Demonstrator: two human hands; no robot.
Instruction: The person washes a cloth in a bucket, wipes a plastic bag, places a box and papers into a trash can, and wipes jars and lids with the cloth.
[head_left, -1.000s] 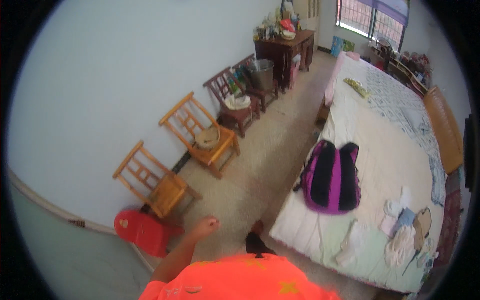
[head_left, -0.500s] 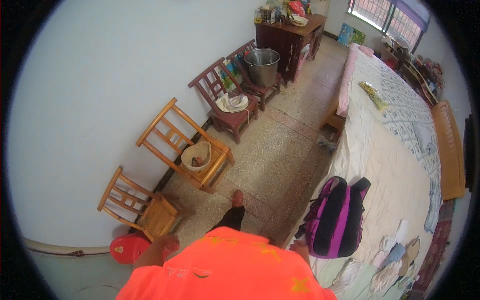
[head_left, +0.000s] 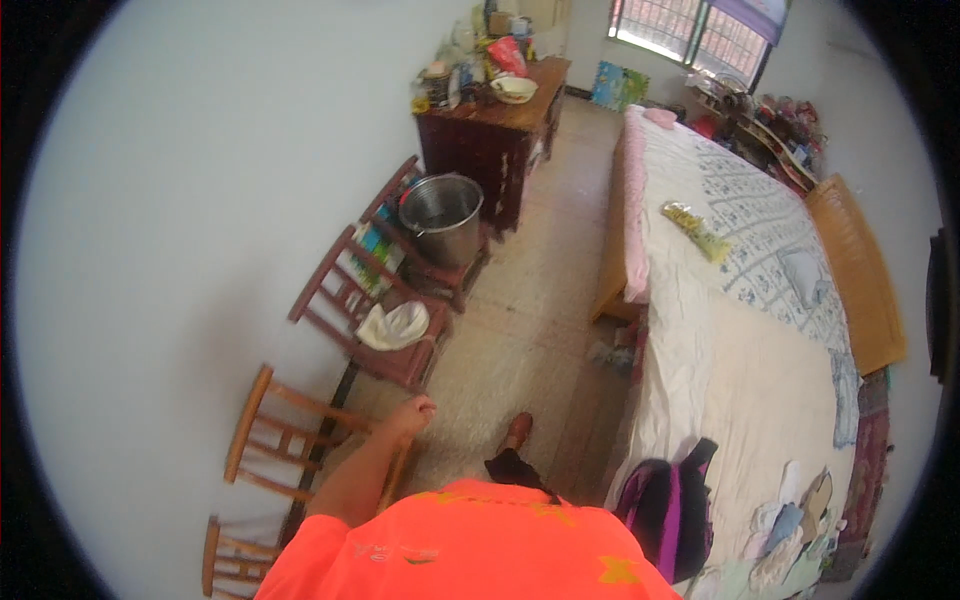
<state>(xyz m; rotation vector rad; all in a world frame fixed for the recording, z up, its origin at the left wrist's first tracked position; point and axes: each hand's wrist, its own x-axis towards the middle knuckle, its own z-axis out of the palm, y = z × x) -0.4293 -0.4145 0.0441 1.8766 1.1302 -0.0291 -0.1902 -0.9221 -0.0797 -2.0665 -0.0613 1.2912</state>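
The left hand (head_left: 410,414) is loosely clenched, with a white cloth (head_left: 392,327) at its twelve o'clock and a backpack (head_left: 668,515) at four. The right hand is hidden; I cannot tell its state.

A metal bucket (head_left: 445,238) stands on a dark red chair (head_left: 455,281) beside a brown desk (head_left: 465,155) topped by a white bowl (head_left: 514,91) and a red bag (head_left: 507,57); a yellow packet (head_left: 697,232) lies on the bed (head_left: 770,370), with a barred window (head_left: 655,25) beyond
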